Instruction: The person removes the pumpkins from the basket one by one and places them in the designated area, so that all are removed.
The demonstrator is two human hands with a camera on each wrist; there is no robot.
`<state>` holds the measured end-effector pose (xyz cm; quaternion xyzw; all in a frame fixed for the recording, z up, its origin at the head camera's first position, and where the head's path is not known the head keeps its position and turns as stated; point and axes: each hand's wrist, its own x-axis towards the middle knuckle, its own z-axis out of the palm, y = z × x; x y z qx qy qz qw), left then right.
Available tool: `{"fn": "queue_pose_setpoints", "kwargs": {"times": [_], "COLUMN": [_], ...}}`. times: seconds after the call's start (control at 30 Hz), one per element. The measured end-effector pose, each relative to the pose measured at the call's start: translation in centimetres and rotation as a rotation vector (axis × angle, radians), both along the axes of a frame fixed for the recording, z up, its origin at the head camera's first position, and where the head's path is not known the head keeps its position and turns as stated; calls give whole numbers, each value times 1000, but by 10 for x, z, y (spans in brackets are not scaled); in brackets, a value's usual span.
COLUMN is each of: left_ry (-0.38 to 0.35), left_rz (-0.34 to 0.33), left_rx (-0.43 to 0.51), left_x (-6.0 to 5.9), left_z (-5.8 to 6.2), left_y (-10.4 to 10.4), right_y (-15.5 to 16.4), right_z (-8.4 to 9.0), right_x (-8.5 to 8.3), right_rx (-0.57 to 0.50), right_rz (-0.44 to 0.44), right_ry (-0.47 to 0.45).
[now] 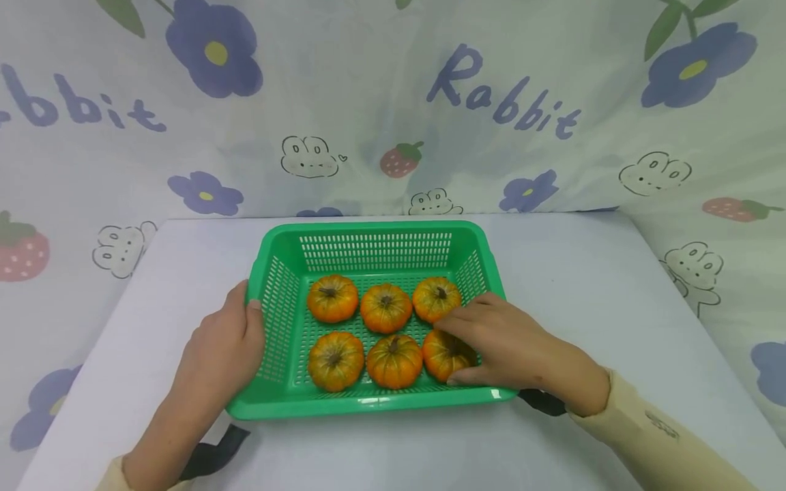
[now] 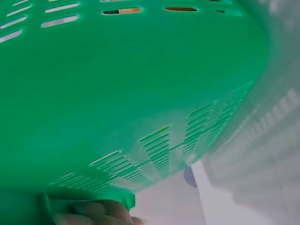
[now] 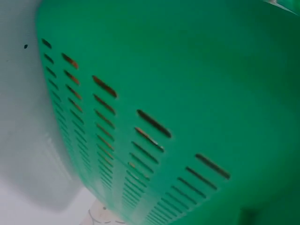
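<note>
Green slotted basket (image 1: 368, 402), six orange pumpkins; left hand (image 1: 224, 348) grips left rim, right hand (image 1: 512, 348) apparently grasps front-right pumpkin (image 1: 443, 356).

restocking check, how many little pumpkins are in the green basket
6 small pumpkins, all in the green basket: back row left, middle, right; front row left, middle, right under the right hand.
</note>
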<state>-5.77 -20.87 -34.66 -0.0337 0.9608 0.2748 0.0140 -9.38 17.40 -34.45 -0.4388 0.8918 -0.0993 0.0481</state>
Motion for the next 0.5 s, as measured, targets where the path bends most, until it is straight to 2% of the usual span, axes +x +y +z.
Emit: {"fn": "queue_pose_setpoints", "kwargs": {"times": [0.33,0.5], "left_ry": [-41,-45], "left_rz": [36,44], "left_rx": [-5,-7], "left_x": [2,2], "left_z": [0,-1], "left_y": [-1,-1], "right_y": [-6,-9], "right_z": [0,0], "right_x": [-1,-1], "right_rx": [71,115], "right_rz": [-1,-33], "right_ry": [26,22]}}
